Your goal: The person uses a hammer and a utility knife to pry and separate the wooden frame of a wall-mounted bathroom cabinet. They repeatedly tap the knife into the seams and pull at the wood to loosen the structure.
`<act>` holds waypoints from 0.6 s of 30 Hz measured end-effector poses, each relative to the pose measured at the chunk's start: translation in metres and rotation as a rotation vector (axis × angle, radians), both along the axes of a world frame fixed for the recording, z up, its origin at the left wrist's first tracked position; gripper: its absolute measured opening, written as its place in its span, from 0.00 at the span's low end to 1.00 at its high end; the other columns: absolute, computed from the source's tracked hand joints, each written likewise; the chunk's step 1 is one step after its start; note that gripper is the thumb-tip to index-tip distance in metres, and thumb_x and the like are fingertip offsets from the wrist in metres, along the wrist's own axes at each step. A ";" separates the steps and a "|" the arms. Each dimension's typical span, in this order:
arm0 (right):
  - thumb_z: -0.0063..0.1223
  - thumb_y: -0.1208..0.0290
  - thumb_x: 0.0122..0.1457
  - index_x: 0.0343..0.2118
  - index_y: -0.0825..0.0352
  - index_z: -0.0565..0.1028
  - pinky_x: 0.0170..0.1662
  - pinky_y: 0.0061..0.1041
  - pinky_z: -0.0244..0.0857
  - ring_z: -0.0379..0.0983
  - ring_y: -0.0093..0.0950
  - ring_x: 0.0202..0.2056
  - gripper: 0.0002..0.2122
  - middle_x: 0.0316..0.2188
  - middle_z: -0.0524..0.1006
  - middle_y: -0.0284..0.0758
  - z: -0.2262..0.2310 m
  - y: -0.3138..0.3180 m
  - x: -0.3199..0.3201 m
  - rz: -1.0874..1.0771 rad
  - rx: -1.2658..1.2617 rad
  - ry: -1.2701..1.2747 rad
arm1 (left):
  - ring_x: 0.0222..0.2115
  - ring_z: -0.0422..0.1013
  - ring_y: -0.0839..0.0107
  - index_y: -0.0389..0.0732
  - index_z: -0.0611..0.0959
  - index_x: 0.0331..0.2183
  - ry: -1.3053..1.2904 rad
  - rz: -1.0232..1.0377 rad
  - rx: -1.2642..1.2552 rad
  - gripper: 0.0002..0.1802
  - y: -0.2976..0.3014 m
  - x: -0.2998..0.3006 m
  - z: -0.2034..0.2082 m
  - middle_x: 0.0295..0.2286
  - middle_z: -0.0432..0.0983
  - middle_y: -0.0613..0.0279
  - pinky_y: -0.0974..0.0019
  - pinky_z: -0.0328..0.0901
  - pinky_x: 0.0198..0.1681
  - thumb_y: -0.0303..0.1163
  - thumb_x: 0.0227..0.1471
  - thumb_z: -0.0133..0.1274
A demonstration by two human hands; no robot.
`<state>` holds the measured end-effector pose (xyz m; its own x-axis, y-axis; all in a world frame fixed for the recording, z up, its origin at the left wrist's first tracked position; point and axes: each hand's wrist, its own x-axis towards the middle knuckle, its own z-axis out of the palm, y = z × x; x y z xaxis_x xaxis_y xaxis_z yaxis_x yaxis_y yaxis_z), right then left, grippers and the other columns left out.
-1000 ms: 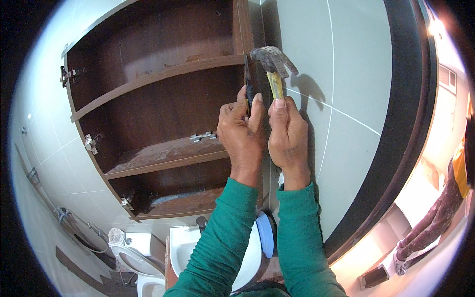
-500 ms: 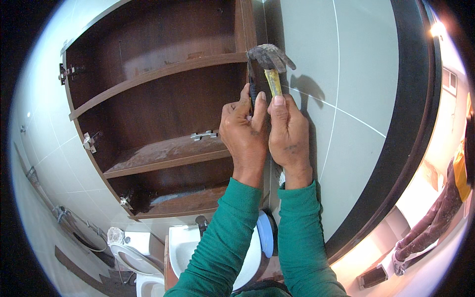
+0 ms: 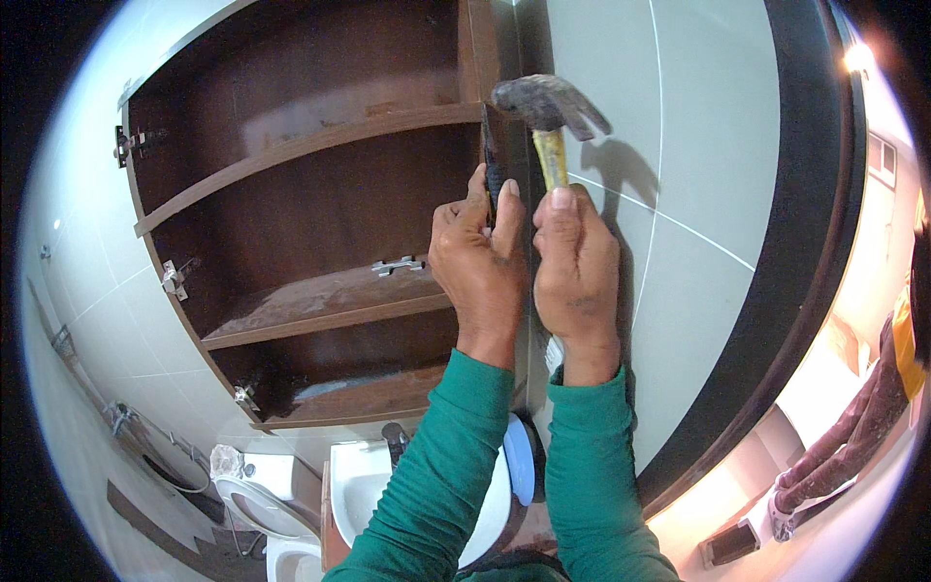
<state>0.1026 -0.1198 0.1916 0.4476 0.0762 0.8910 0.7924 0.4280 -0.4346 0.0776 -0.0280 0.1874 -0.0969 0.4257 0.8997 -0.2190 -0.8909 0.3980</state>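
My left hand (image 3: pixel 480 262) is closed round a slim black hand tool (image 3: pixel 494 175) with a ribbed grip, held nearly upright. The tool's narrow tip points up along the inner right side of the brown wooden cabinet (image 3: pixel 320 131); its exact kind is hard to make out. My right hand (image 3: pixel 577 276) grips a claw hammer (image 3: pixel 550 160) by its yellow handle, thumb along the front. The dark hammer head is beside the cabinet's right edge, slightly right of the tool's tip, with its claw toward the tiled wall.
Hinges (image 3: pixel 175 279) line the cabinet's left edge, and a metal fitting (image 3: pixel 399 266) lies on a shelf. Below are a white sink (image 3: pixel 361 477), a toilet (image 3: pixel 267 504) and a blue round object (image 3: pixel 521 461). A dark door frame (image 3: pixel 776 291) stands right; another person's legs (image 3: pixel 849 427) show beyond it.
The hammer and my right hand have shifted right, and the hammer head has swung a little away from the cabinet edge. My left hand has barely moved with its tool.
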 end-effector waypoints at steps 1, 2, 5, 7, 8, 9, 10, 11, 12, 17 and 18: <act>0.37 0.54 0.77 0.36 0.68 0.73 0.31 0.32 0.64 0.69 0.32 0.28 0.21 0.25 0.71 0.37 0.000 0.000 0.002 -0.031 -0.048 -0.002 | 0.30 0.74 0.63 0.40 0.88 0.51 0.010 -0.001 -0.007 0.20 -0.002 -0.001 0.000 0.26 0.78 0.52 0.59 0.70 0.35 0.40 0.61 0.63; 0.38 0.54 0.76 0.39 0.69 0.74 0.33 0.39 0.67 0.74 0.45 0.31 0.21 0.26 0.75 0.46 0.000 0.001 0.004 -0.062 -0.095 -0.003 | 0.30 0.73 0.62 0.40 0.88 0.51 0.019 -0.001 -0.014 0.20 -0.005 -0.002 0.001 0.26 0.78 0.53 0.59 0.70 0.35 0.40 0.60 0.63; 0.37 0.53 0.77 0.33 0.67 0.72 0.29 0.25 0.61 0.62 0.19 0.26 0.22 0.24 0.67 0.28 -0.001 0.007 0.011 -0.077 -0.097 0.018 | 0.29 0.73 0.62 0.40 0.88 0.51 0.069 0.032 -0.029 0.20 -0.009 -0.004 0.003 0.25 0.77 0.53 0.59 0.70 0.35 0.40 0.60 0.63; 0.36 0.52 0.77 0.34 0.67 0.71 0.29 0.25 0.60 0.62 0.19 0.25 0.22 0.24 0.66 0.28 -0.006 0.006 0.010 -0.009 -0.046 0.065 | 0.29 0.73 0.63 0.40 0.88 0.51 0.067 0.043 -0.034 0.20 -0.007 -0.003 0.003 0.25 0.77 0.54 0.59 0.70 0.34 0.40 0.60 0.63; 0.36 0.51 0.77 0.34 0.67 0.71 0.29 0.25 0.59 0.62 0.19 0.25 0.23 0.24 0.66 0.27 -0.006 0.005 0.009 0.012 -0.029 0.065 | 0.29 0.73 0.63 0.40 0.88 0.51 0.045 0.037 -0.036 0.20 -0.004 -0.001 0.002 0.26 0.77 0.54 0.59 0.69 0.34 0.40 0.60 0.63; 0.36 0.51 0.77 0.34 0.66 0.71 0.29 0.24 0.59 0.61 0.18 0.25 0.23 0.24 0.66 0.27 -0.004 0.002 0.007 0.030 -0.011 0.065 | 0.29 0.72 0.64 0.40 0.88 0.51 0.022 0.029 -0.037 0.20 -0.003 0.000 0.001 0.26 0.77 0.54 0.59 0.69 0.34 0.40 0.60 0.63; 0.35 0.50 0.77 0.34 0.66 0.71 0.28 0.24 0.58 0.61 0.18 0.25 0.23 0.24 0.66 0.27 -0.004 -0.003 0.009 0.035 0.012 0.072 | 0.29 0.73 0.63 0.40 0.88 0.51 0.027 0.015 -0.029 0.20 -0.006 0.003 0.001 0.26 0.77 0.54 0.59 0.69 0.35 0.39 0.60 0.63; 0.35 0.50 0.77 0.34 0.66 0.71 0.28 0.25 0.59 0.61 0.18 0.25 0.23 0.24 0.66 0.27 -0.005 -0.006 0.011 0.021 0.024 0.061 | 0.29 0.73 0.63 0.40 0.88 0.51 0.030 -0.003 -0.021 0.20 -0.008 0.003 0.001 0.27 0.77 0.53 0.59 0.69 0.35 0.39 0.60 0.63; 0.35 0.50 0.77 0.34 0.66 0.70 0.28 0.25 0.59 0.61 0.19 0.25 0.23 0.24 0.66 0.27 -0.005 -0.008 0.012 0.002 0.036 0.051 | 0.29 0.73 0.63 0.40 0.87 0.51 0.034 -0.025 -0.013 0.20 -0.011 0.005 0.001 0.27 0.78 0.53 0.59 0.70 0.35 0.39 0.60 0.64; 0.36 0.52 0.76 0.37 0.69 0.72 0.30 0.39 0.66 0.74 0.38 0.25 0.23 0.23 0.75 0.45 -0.003 0.002 -0.002 -0.063 0.000 0.030 | 0.30 0.72 0.67 0.37 0.87 0.51 -0.021 -0.081 0.012 0.20 0.009 0.002 -0.004 0.28 0.79 0.54 0.62 0.69 0.38 0.36 0.61 0.63; 0.37 0.53 0.76 0.38 0.70 0.72 0.30 0.41 0.66 0.75 0.42 0.25 0.22 0.23 0.75 0.48 -0.004 0.005 0.001 -0.065 0.017 0.036 | 0.31 0.72 0.68 0.37 0.87 0.51 -0.004 -0.088 -0.001 0.20 0.006 0.001 -0.003 0.29 0.79 0.55 0.62 0.69 0.38 0.36 0.61 0.63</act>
